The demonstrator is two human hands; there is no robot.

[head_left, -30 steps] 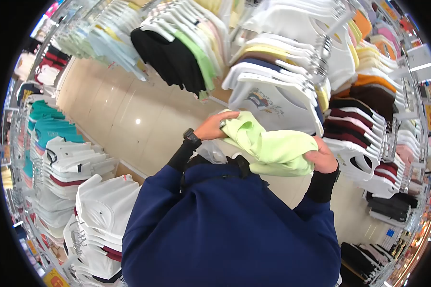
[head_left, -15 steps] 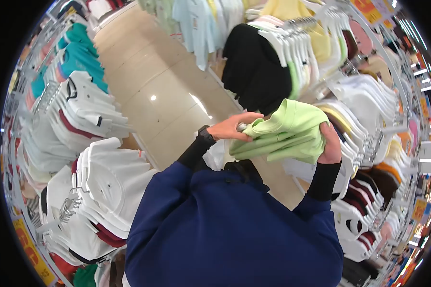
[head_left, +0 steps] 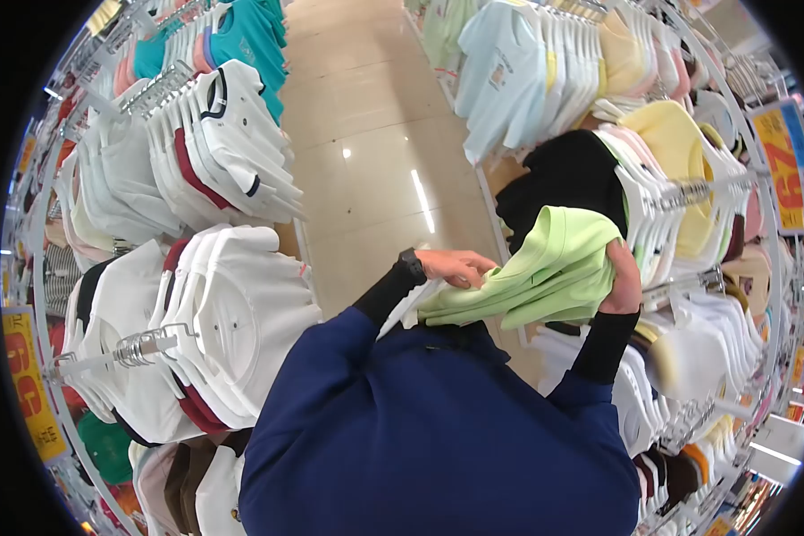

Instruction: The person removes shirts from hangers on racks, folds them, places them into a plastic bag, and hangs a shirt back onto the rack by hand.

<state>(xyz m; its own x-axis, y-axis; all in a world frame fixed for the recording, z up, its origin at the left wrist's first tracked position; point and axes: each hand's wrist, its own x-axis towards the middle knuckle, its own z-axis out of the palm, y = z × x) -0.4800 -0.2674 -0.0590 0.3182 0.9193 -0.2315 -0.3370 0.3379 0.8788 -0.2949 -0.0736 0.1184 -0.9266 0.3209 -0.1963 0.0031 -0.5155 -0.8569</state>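
Taking the middle of the view as the centre of the dial, a yellow price sign [head_left: 31,384] stands between 8 and 9 o'clock at the far left. Inward of it, at 9 o'clock, white shirts [head_left: 241,308] hang close together on a rail, and at 11 o'clock teal shirts [head_left: 252,40] hang on another. The glossy tiled floor [head_left: 357,107] runs up toward 12 o'clock. A black watch [head_left: 411,265] sits on the left wrist, near the centre. The left hand [head_left: 456,265] points toward 3 o'clock, its fingers loosely bent and close together, their tips at the left edge of a lime-green garment [head_left: 549,277]; whether they pinch the cloth I cannot tell. The wearer's navy top [head_left: 438,438] fills 6 o'clock. Pale blue shirts [head_left: 505,80] hang at 1 o'clock. The lime-green garment is held up at 3 o'clock, bunched in folds, overlapping a black garment [head_left: 558,179] at 2 o'clock. The right hand [head_left: 623,279] closes around its right end, some of its fingers hidden by the cloth. Farther right, between 2 and 3 o'clock, hangs another price sign [head_left: 782,170].
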